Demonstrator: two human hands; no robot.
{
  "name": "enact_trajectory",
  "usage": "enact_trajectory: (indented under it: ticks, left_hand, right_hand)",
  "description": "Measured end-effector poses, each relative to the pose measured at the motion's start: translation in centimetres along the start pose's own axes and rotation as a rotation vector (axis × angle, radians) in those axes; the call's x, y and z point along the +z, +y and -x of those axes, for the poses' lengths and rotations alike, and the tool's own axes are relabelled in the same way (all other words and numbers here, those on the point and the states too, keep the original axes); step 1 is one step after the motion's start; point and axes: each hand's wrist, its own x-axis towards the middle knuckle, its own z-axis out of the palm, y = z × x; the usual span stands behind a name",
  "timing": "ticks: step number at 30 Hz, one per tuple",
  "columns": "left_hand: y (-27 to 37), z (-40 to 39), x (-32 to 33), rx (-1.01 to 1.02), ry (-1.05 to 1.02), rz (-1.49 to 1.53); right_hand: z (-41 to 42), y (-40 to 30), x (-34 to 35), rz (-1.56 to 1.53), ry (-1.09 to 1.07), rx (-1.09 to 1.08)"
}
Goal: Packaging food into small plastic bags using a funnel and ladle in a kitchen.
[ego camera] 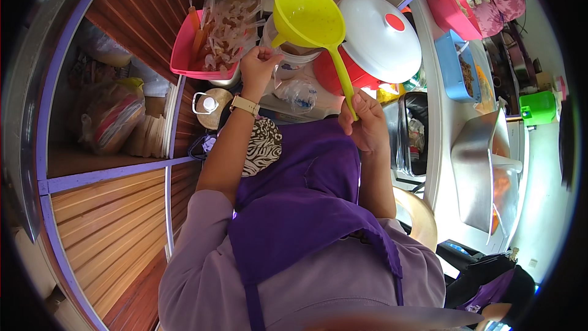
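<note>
My right hand (366, 121) grips the handle of a yellow-green plastic dipper (310, 16). Its wide bowl is raised and tilted above a white tub (303, 59), and a small lug sticks out from the near side. At the left of that lug, my left hand (258, 70) has thumb and fingers pinched on the edge of a clear plastic bag (301, 94). The bag hangs below the tub and bears blue print; part of its upper film is hard to make out. What the tub holds is mostly hidden by the dipper.
A pink basin (184, 53) at the left holds several small tied bags of brown food. Right of the dipper, a white lid (379, 37) covers a red container (333, 71). A lined bin (415, 133), a blue tray (452, 69) and a steel container (473, 170) stand further right.
</note>
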Motion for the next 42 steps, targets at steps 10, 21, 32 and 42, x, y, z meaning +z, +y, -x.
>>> enact_trajectory:
  ticks: [10,21,32,42]
  left_hand:
    - [0.3,-0.1,0.2,0.006,-0.008,0.006]
    - [3.0,1.4,-0.3,0.246,-0.153,-0.28]
    - [-0.5,4.9,-2.8,0.126,-0.249,-0.174]
    - [0.3,8.1,-5.6,0.09,-0.115,-0.002]
  right_hand:
    - [0.8,-0.4,-0.5,0.021,0.004,0.007]
    - [1.5,-1.2,-1.4,-0.012,0.009,0.044]
    - [0.1,-0.8,-1.1,0.238,-0.057,0.131]
    - [-15.6,5.4,-3.1,1.178,0.608,-0.349]
